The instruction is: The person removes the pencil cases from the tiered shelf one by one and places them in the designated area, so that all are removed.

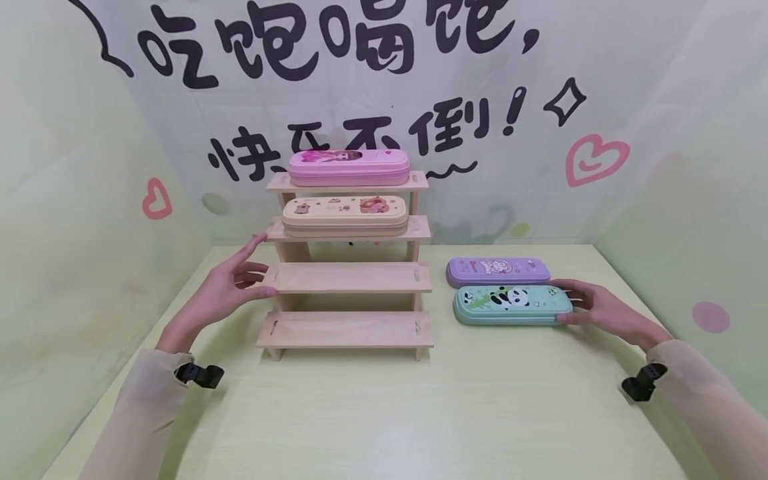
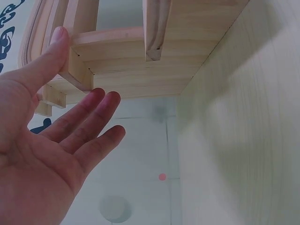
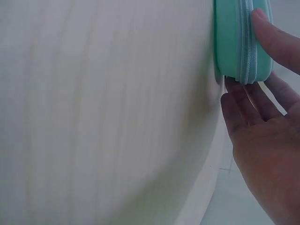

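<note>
A light wooden rack [image 1: 348, 277] with stepped shelves stands on the table. At its left side is my left hand [image 1: 225, 291], thumb against a shelf end and the other fingers loosely extended; the left wrist view shows the thumb [image 2: 54, 51] on the wood. My right hand [image 1: 600, 310] grips the right end of a mint-green pencil case [image 1: 513, 307] with a panda print, thumb in front and fingers behind. In the right wrist view the thumb [image 3: 276, 40] presses near the zip of the green case [image 3: 229, 42].
A purple pencil case [image 1: 498, 270] lies just behind the green one on the table [image 1: 384, 413]. The rack's top shelf carries a pink pencil case [image 1: 350, 170], the shelf below it a cream one [image 1: 345, 215]. A printed backdrop [image 1: 492, 180] hangs behind.
</note>
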A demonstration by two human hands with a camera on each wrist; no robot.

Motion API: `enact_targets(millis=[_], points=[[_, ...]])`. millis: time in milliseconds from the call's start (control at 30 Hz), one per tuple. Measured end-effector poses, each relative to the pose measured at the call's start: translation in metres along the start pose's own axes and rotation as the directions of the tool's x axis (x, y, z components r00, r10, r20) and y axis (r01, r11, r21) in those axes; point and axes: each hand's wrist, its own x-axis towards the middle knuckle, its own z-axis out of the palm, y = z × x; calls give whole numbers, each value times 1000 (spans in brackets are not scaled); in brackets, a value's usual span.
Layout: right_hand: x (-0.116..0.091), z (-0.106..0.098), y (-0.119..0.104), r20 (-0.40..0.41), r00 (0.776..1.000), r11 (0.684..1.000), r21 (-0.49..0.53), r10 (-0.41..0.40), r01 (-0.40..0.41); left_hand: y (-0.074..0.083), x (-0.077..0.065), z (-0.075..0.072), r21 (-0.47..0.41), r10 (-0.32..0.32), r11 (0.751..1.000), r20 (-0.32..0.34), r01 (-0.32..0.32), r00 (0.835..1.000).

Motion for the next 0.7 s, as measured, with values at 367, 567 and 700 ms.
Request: enact_targets(millis=[367,567,700], points=[[-1,0,-2,5,1000,1000,-8,10,-10,1,0,1,2,-5,1000,-1,5,1000],[-4,1,-3,-11,1000,1000,-18,-6,6,1,-1,1,0,-3,1000,-4,3,1000],[-8,-2,-6,-54,999,998,-55,-7,4,1,-1,1,3,-5,1000,-4,5,1000]])
